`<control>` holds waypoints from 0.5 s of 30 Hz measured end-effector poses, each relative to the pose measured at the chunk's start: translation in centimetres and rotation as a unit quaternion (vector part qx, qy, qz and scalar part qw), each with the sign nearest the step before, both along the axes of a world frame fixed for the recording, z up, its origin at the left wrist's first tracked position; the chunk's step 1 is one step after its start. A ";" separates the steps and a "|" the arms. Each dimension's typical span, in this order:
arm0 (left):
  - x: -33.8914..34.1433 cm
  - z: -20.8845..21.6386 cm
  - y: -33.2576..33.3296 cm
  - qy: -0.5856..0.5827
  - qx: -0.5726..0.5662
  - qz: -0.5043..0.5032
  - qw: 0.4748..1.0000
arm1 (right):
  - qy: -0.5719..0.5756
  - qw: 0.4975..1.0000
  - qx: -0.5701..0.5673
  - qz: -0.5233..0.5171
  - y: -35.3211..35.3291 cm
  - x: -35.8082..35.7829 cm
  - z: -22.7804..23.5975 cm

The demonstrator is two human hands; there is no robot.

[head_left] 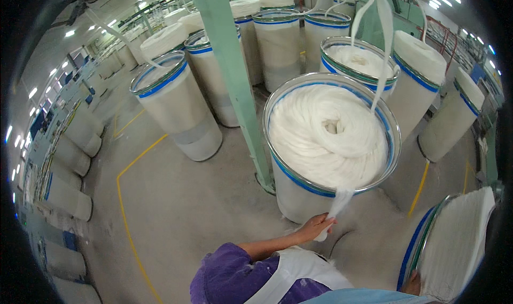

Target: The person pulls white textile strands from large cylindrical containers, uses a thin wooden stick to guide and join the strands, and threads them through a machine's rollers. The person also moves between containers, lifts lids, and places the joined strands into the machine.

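Observation:
My left hand (317,227) is closed around the loose end of a white fibre sliver (340,201). The strand runs down over the front rim of a tall, pale can (299,190) with a blue band, from the coiled sliver (299,125) that fills it. A round hole shows in the middle of the coil. At the lower right, my right hand (412,283) is at the rim of another blue-banded can (418,240), piled high with white sliver (460,242). Its fingers seem hooked over the rim and are partly hidden.
A green post (235,85) stands left of the large can. Behind it are several sliver cans (275,52), with hanging strands (383,36) rising from some. One can (179,111) stands farther left. Yellow lines (122,197) mark the grey floor.

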State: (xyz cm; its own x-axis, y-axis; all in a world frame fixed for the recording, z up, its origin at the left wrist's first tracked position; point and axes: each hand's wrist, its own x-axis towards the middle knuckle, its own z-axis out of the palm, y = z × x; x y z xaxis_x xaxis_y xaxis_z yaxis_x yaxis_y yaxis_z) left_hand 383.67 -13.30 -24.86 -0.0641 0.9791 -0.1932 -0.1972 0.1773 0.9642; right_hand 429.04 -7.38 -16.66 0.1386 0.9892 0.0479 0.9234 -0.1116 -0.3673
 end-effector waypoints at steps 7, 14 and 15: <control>-2.4 -0.9 -0.7 0.150 0.055 -0.069 0.985 | -0.227 0.970 0.086 0.015 3.8 -12.9 1.2; -1.7 1.4 -1.0 -0.008 -0.025 0.038 0.999 | -0.012 0.990 0.143 0.014 5.2 -20.3 4.2; -1.4 1.6 -1.1 0.003 -0.036 0.034 0.999 | -0.044 0.979 0.191 0.051 4.4 -21.2 4.9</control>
State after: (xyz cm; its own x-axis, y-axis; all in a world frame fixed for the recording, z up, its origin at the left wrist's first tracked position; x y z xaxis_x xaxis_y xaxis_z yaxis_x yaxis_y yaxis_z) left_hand 382.27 -14.36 -23.24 -0.1316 0.9559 -0.2626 -0.2046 0.2330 0.9507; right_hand 407.86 -2.95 -11.72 0.0186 0.9053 0.4245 0.9525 0.1131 -0.2829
